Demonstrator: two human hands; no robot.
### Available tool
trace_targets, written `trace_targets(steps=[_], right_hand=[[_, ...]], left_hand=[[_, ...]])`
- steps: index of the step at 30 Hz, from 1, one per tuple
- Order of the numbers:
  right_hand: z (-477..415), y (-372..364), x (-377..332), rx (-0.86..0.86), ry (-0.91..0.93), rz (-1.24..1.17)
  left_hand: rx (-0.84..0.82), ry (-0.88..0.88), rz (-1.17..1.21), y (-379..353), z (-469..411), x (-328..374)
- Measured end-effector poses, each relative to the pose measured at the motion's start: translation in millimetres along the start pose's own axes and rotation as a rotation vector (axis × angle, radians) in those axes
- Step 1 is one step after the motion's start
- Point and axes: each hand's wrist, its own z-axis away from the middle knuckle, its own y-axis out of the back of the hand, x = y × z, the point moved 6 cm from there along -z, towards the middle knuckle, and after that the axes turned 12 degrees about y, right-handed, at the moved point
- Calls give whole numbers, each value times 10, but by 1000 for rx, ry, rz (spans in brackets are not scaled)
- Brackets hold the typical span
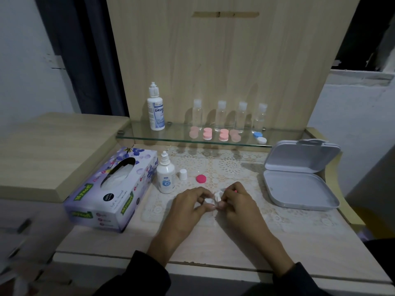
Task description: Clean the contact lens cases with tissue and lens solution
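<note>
Left hand point(192, 202): pinches crumpled white tissue point(210, 199).
Right hand point(239, 201): grips pink plastic lens case point(235, 191), mostly hidden.
Round pink cap point(201, 178): lies apart.

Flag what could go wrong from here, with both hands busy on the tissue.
1. The small solution bottle stands apparently uncapped, its white cap beside it, close to the left hand; a nudge could spill it.
2. The pink lid lies loose on the lace mat, just beyond the right hand and the tissue; a sweep could knock it away or dirty it.
</note>
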Motion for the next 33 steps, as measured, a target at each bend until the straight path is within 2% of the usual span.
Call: trace_targets(steps=[3, 7, 12, 13, 15, 18, 22, 26, 33], right_hand=[[-64, 72, 160, 6, -169, -253], [-96, 139, 244, 45, -207, -396], [-39, 437, 134, 496, -100, -380], [-25, 477, 47, 536, -41, -337], [2, 412, -197, 473, 123, -227], [63, 90, -536, 273, 323, -11], [-1, 83, -637, 275, 407, 27], [-46, 125, -496, 259, 352, 26], [15, 191, -295, 386, 150, 38]], left_hand=[[-23, 4, 7, -8, 14, 28], [-62, 22, 75, -24, 0, 4], [-26, 119, 271, 18, -18, -56], [-23, 135, 294, 21, -24, -62], [-15, 155, 307, 17, -39, -91], [6, 155, 260, 14, -56, -153], [15, 140, 281, 20, -53, -164], [-19, 157, 363, -7, -62, -180], [-10, 172, 400, -1, -43, -150]])
